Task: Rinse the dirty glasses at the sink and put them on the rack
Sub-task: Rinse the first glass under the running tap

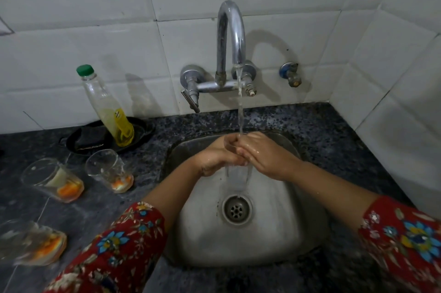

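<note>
**Head view**

- In hand: clear drinking glass [238, 179], upright over the middle of the stainless steel sink [198, 240], above the round drain [237, 209] and under the water stream [241, 113] from the chrome gooseneck tap [230, 37].
- Left hand [214, 161]: wet, fingers wrapped round the glass's upper wall.
- Right hand [265, 156]: wet, fingers curled over the rim from the other side. Both hands hold the one glass.
- Waiting: three dirty glasses [109, 171] with orange residue on the dark speckled stone counter [322, 130]. One is near the sink's left rim, one is further toward the counter's left edge, and one is blurred at the front left corner.
- Also present: clear plastic bottle [107, 106] with a green cap and yellow liquid, leaning in a black shallow dish [140, 135] at the counter's back edge.
- Rack: not in view.

Progress, as judged: early — one glass is mid-rinse and three are unrinsed. No glass is seen racked, and whether any is already there cannot be told.
</note>
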Demonstrator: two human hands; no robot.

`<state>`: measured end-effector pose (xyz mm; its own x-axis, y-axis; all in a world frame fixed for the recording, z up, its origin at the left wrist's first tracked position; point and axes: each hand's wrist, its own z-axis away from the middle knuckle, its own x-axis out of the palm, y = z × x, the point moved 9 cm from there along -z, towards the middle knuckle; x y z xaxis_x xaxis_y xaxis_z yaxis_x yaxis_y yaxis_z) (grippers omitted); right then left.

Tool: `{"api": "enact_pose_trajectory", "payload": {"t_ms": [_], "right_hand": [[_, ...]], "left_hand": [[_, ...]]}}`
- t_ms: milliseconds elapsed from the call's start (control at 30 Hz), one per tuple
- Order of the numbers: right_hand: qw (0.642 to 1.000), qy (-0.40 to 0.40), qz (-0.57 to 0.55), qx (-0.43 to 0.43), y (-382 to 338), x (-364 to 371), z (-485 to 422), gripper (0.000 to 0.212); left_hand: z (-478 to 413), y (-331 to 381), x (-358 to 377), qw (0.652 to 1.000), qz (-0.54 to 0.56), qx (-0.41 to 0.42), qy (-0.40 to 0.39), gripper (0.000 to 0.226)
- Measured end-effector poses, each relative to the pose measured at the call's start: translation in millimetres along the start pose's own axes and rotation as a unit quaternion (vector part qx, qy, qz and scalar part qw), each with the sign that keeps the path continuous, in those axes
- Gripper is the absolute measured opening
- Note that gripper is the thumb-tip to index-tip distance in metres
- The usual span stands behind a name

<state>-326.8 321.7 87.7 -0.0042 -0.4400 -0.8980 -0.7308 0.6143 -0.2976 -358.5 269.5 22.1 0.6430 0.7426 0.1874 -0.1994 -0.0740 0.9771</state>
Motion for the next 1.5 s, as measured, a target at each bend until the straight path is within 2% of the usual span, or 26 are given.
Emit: {"api": "enact_pose_trajectory", "payload": {"t_ms": [67,133,167,200,233,300,367,400,433,467,533,567,600,667,767,833,867,933,967,1033,1100,1233,1300,1367,1400,1500], "right_hand": [[0.996,0.010,0.084,-0.003,-4,6,-2,0.037],[0.990,0.010,0.123,0.066,0,14,-8,0.033],[0.990,0.012,0.105,0.097,2,16,-9,0.031],[0.992,0.012,0.061,0.109,3,18,-8,0.028],[0.994,0.020,0.001,0.105,3,17,-5,0.026],[0.992,0.040,-0.087,0.087,7,10,7,0.025],[0.991,0.054,-0.093,0.075,7,4,16,0.029],[0.992,0.051,-0.088,0.078,6,5,16,0.031],[0.992,0.042,-0.075,0.089,4,7,13,0.033],[0.993,0.023,-0.050,0.108,3,10,7,0.035],[0.987,-0.034,0.016,0.156,7,23,-4,0.032],[0.984,-0.044,0.028,0.169,9,27,-7,0.030],[0.985,-0.026,0.014,0.171,9,25,-8,0.030],[0.981,0.066,-0.074,0.167,8,10,-2,0.033],[0.937,0.230,-0.172,0.199,20,-2,21,0.026],[0.890,0.185,-0.272,0.317,35,30,37,0.057],[0.842,0.137,-0.358,0.378,37,53,45,0.071],[0.759,0.100,-0.481,0.427,38,80,59,0.071],[0.747,0.107,-0.500,0.424,40,81,63,0.066],[0.754,0.122,-0.513,0.392,39,75,61,0.060],[0.777,0.114,-0.498,0.368,35,74,54,0.062],[0.793,0.088,-0.481,0.363,32,71,52,0.061],[0.813,0.065,-0.448,0.366,38,63,57,0.062],[0.833,0.038,-0.408,0.371,44,57,62,0.065],[0.838,0.034,-0.397,0.374,47,54,64,0.066],[0.838,0.060,-0.380,0.387,54,37,65,0.069]], "left_hand": [[2,1,-5,0.991,-0.073,0.024,0.109,0.049],[13,1,-10,0.946,-0.153,0.025,0.285,0.045],[20,3,-9,0.923,-0.178,0.029,0.340,0.038],[22,2,-9,0.916,-0.195,0.041,0.348,0.037],[19,1,-8,0.926,-0.202,0.045,0.317,0.043],[14,-5,-9,0.969,-0.176,0.026,0.173,0.059],[18,-11,-2,0.991,-0.134,-0.001,0.018,0.047],[20,-17,3,0.993,-0.113,-0.008,-0.023,0.037],[22,-21,5,0.995,-0.099,-0.014,-0.006,0.030],[22,-26,2,0.993,-0.100,-0.019,0.057,0.027],[25,-26,-9,0.959,-0.173,0.000,0.225,0.030],[27,-23,-11,0.939,-0.204,0.016,0.276,0.033],[26,-20,-11,0.934,-0.220,0.031,0.279,0.039],[22,-20,-10,0.963,-0.175,0.019,0.203,0.058],[30,-23,-5,0.986,-0.078,-0.006,0.145,0.074],[36,-29,6,0.989,0.006,-0.017,0.149,0.074],[38,-35,12,0.989,0.037,-0.032,0.138,0.074],[43,-43,23,0.992,0.041,-0.076,0.091,0.077],[46,-43,27,0.993,0.017,-0.095,0.062,0.080],[50,-38,22,0.992,-0.043,-0.109,0.043,0.086],[50,-29,5,0.988,-0.096,-0.099,0.065,0.085],[51,-20,-10,0.973,-0.165,-0.138,0.080,0.059],[52,-16,-33,0.960,-0.126,-0.149,0.199,0.049],[60,2,-62,0.920,-0.125,-0.082,0.363,0.058],[63,19,-70,0.898,-0.145,-0.034,0.415,0.066],[54,63,-75,0.867,-0.194,0.075,0.453,0.083]]}}
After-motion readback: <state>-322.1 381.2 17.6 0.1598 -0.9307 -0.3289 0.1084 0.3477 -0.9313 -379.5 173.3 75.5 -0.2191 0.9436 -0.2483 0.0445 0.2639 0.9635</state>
